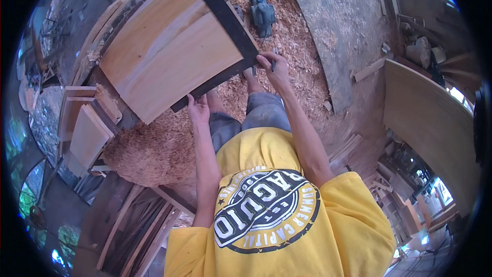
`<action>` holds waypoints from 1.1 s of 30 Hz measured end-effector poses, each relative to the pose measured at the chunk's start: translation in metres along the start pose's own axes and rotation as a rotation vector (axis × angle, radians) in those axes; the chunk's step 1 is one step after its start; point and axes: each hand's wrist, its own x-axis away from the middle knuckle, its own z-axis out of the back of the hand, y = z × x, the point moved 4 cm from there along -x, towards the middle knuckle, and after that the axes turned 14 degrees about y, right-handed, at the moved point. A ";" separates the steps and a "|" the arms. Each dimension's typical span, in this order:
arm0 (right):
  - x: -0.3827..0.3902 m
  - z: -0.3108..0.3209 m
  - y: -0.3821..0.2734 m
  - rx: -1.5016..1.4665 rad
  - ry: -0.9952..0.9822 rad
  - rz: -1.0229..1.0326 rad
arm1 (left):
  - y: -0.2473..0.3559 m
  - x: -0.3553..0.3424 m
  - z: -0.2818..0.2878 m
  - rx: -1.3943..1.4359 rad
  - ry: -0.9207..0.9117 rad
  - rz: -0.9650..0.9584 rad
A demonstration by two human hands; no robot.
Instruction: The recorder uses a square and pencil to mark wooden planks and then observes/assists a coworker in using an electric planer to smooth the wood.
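In the right hand [278, 75] sits a half-hidden stick [273, 65], perhaps a pencil.

Brown floor [361, 125], loose wood shavings [159, 146], blue-grey power tool [263, 16], broad grey board [346, 25]

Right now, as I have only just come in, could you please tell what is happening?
A person in a yellow shirt holds a dark L-shaped piece running along two edges of a pale wooden panel. The left hand is near one end; the right hand, with a small dark object, is at the corner. A blue-grey tool sits on wood shavings, untouched.
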 end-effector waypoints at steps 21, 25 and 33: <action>0.000 -0.001 0.002 0.001 -0.015 -0.025 | 0.012 -0.008 0.002 -0.059 0.032 0.007; 0.000 0.001 0.004 0.024 -0.014 -0.004 | 0.011 -0.004 -0.001 -0.029 0.031 0.000; 0.000 0.000 -0.004 0.012 -0.011 0.005 | 0.012 -0.005 -0.001 -0.021 0.052 -0.012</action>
